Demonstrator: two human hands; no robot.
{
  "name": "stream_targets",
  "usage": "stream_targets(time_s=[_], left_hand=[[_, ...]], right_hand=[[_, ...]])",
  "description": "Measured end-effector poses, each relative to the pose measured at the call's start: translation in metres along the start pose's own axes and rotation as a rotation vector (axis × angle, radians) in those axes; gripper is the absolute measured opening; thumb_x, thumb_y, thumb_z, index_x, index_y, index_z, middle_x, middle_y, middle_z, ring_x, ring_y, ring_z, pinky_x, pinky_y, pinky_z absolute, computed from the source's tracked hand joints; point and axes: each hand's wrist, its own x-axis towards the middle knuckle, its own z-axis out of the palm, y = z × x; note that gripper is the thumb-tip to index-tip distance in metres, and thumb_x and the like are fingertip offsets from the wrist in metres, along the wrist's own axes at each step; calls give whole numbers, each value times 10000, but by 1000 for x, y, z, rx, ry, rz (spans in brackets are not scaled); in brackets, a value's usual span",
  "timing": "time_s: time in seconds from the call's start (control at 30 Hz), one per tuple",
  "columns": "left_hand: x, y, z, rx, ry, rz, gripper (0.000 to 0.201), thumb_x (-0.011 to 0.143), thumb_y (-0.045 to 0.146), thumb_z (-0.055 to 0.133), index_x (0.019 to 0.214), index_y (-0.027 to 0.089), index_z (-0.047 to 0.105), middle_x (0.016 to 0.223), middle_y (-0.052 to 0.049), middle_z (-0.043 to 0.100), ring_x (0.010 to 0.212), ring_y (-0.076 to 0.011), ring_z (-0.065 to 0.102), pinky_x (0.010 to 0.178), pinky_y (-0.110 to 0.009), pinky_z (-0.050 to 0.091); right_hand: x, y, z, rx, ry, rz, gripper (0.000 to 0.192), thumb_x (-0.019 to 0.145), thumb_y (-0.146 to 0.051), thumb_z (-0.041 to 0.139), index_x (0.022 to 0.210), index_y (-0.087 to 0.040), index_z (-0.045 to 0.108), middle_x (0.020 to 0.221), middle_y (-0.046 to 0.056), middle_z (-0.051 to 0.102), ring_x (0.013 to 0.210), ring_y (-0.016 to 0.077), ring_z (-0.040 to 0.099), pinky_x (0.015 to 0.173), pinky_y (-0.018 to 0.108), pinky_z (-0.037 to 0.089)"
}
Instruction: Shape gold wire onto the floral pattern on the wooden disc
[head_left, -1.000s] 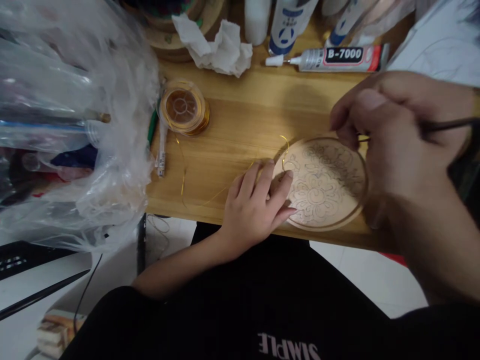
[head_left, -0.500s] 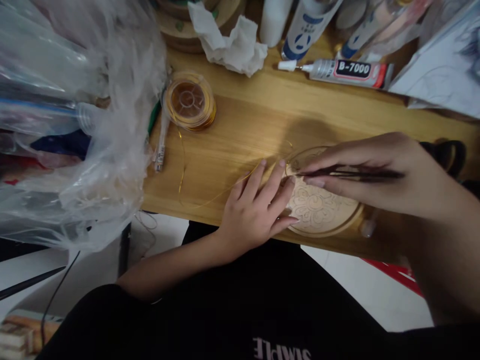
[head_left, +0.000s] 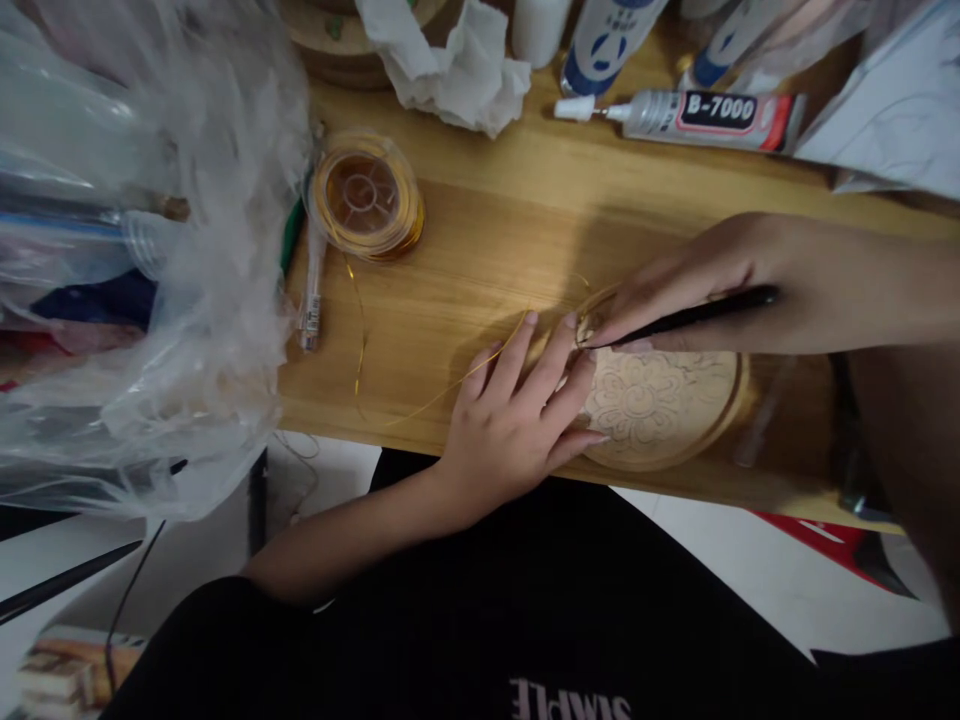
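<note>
A round wooden plaque (head_left: 667, 400) with a drawn floral pattern lies near the table's front edge. My left hand (head_left: 506, 430) rests flat with fingers spread, its fingertips over the plaque's left side. Under those fingers passes a thin gold wire (head_left: 360, 340), which loops back to a clear spool (head_left: 364, 195) at the left. In my right hand (head_left: 727, 275) is a pair of black tweezers (head_left: 697, 312), pinched between thumb and fingers. Their tips point at the plaque's upper left edge, close to my left index finger. Whether the tips grip the wire is too small to tell.
Plastic bags (head_left: 217, 300) fill the left side, beside a pen (head_left: 311, 300). Along the back are crumpled tissue (head_left: 457, 75), a bottle (head_left: 607, 50), a B-7000 glue tube (head_left: 712, 118) and a paper sheet (head_left: 892, 120). The wooden table's (head_left: 352, 405) front edge borders my lap.
My right hand has shifted up and turned, tilting the tweezers so their back end is higher. My left hand stays spread at the plaque. The view has moved slightly.
</note>
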Motion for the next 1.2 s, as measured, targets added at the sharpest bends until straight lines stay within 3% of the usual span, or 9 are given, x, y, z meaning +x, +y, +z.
stream_targets(time_s=[0.3, 0.7, 0.97, 1.1, 1.2], left_hand=[[1, 0, -1, 18, -4, -1, 602, 941, 630, 396, 1296, 183, 586, 1409, -115, 546, 1313, -337, 475, 977, -425, 383], [2, 0, -1, 22, 12, 2, 587, 952, 607, 392, 1293, 172, 591, 1392, -117, 562, 1297, -342, 487, 969, -431, 388], [2, -1, -1, 2, 8, 5, 579, 952, 597, 404, 1299, 171, 587, 1403, -117, 552, 1313, -337, 477, 987, -429, 384], [1, -1, -1, 3, 8, 2, 584, 943, 603, 423, 1302, 172, 586, 1406, -113, 550, 1306, -340, 486, 977, -429, 393], [1, 0, 0, -4, 6, -4, 583, 934, 607, 443, 1303, 179, 586, 1413, -113, 544, 1318, -339, 475, 993, -428, 386]], right_hand=[[6, -3, 3, -5, 46, 157, 397, 650, -159, 757, 1005, -336, 737, 1007, -97, 748, 917, 90, 711, 755, 166, 565], [2, 2, 3, -100, 133, -127, 417, 717, -238, 729, 1104, -389, 688, 1025, -96, 743, 883, 99, 728, 651, 119, 588], [0, -4, 9, -33, 166, -45, 326, 773, -304, 702, 1085, -400, 699, 1059, -128, 731, 996, 109, 696, 804, 224, 568], [-5, -2, 15, -74, 210, -154, 281, 882, -416, 586, 1145, -387, 682, 1039, -85, 744, 870, 93, 714, 663, 211, 555], [-8, -3, 20, -128, 265, -172, 281, 912, -436, 548, 1143, -362, 692, 1029, -65, 747, 862, 95, 712, 686, 219, 554]])
